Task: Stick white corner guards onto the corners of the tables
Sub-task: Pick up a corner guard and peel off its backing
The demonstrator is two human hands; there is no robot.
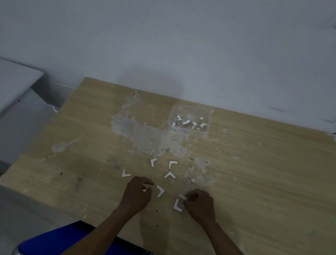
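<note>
Left hand (137, 193) pinches small white piece; right hand (200, 203) pinches corner guard (178, 204) — elbow pointing left.

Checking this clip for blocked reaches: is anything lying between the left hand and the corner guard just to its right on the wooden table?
Nothing visible does. The left hand sits right beside that corner guard, with only bare wooden table between them. The right hand is further right, at another guard, out of the path.

Table (263, 188) running off frame at btm right. Pieces in clear tray (190, 117) too blurry to count. Left hand (137, 193) curling over sth small, unclear what.
</note>
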